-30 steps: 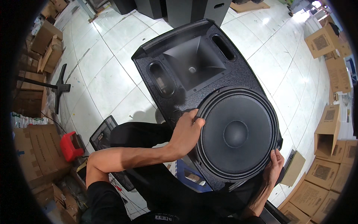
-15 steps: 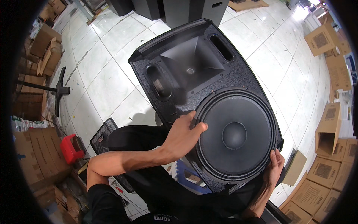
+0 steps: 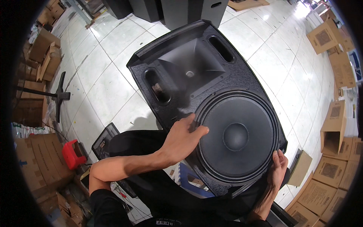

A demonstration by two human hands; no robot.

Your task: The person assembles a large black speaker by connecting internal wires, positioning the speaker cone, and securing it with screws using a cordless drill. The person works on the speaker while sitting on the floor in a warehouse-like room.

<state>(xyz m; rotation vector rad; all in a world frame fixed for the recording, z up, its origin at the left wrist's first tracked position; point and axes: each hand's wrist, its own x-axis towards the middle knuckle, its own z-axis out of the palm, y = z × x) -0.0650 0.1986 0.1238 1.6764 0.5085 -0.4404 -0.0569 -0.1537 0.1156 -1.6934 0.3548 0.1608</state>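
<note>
A large black speaker cabinet [image 3: 172, 108] lies face up, tilted across my lap. In its lower part sits a round black woofer [image 3: 254, 153] with a domed centre and ribbed edge. My left hand [image 3: 182, 137] is closed at the woofer's left rim, thumb over the edge and fingertips by the cabinet face. At the lower right rim my right hand [image 3: 278, 165] is closed too, fingertips pinching the frame's edge. Above the woofer are a square horn [image 3: 191, 62] and two oblong ports, the left port [image 3: 157, 86] and the right port [image 3: 222, 49]. The woofer's underside is hidden.
A blue and white stool or stand [image 3: 191, 182] shows under the cabinet. To the left are a mesh grille [image 3: 106, 140], a red plastic piece [image 3: 73, 154] and a black stand foot [image 3: 61, 96]. Cartons [image 3: 315, 195] line the right side; dark cabinets [image 3: 181, 13] stand beyond.
The view has shifted slightly, and the cabinet sits a little further left in it. Both hands keep their places at the woofer's rim.
</note>
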